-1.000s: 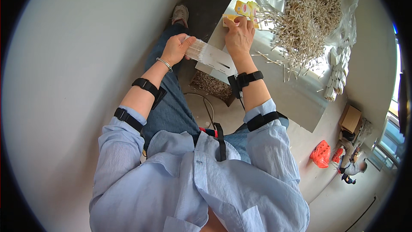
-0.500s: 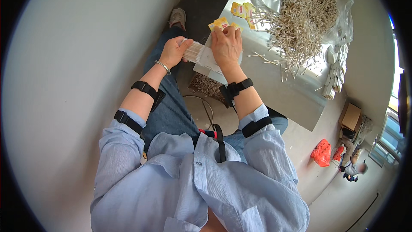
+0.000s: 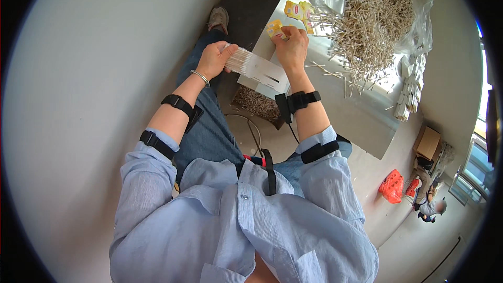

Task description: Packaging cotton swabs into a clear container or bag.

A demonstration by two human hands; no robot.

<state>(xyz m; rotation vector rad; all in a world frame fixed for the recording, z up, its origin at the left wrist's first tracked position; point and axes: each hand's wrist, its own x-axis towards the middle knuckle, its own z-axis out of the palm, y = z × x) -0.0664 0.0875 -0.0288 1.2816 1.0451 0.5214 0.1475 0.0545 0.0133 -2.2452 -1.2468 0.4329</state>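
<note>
Left hand (image 3: 212,61) closed, thumb on top, round one end of a flat row of slim, pale cotton swabs (image 3: 240,61), probably keeping the sticks level. Right hand (image 3: 294,50) half-curled at small yellow printed cards (image 3: 275,28) on the grey metal table (image 3: 361,118), grip on one unclear; beyond, a heap of loose wooden-stick swabs (image 3: 380,21), presumably placed for easy reach.

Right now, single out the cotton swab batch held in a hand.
The aligned swab row in the left hand; the large heap on the metal table and lower batch lie jumbled, unheld.
</note>
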